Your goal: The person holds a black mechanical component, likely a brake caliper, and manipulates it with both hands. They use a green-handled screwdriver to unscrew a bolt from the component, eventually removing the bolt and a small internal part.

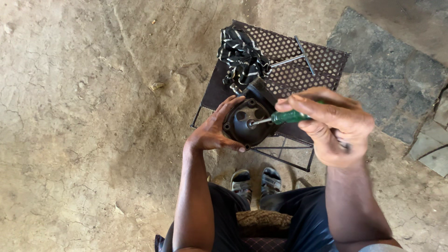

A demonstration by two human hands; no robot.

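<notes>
At the bottom of the frame, sandalled feet (255,181) rest on the cracked, dusty earthen floor (84,116). At centre, the left hand (212,133) grips a round black metal housing (249,122); the right hand (333,126) clasps a green-handled screwdriver (282,117) whose tip touches it. Beyond, a dark perforated metal tabletop (322,58) carries a striped cloth (240,53) and steel T-handle wrench (298,57).

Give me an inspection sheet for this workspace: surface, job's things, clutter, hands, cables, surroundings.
Surface: perforated dark metal stool top on a thin wire frame, standing on cracked earthen floor.
Job's things: round black metal housing propped at the stool's near edge; green-handled screwdriver, tip set in the housing's face.
Clutter: striped black-and-white cloth and T-handle wrench lying on the stool.
Hands: left hand cups the housing's side; right hand grips the screwdriver handle.
Cables: nothing seen.
Surroundings: grey stone slabs at right; the person's sandalled feet below the stool.
</notes>
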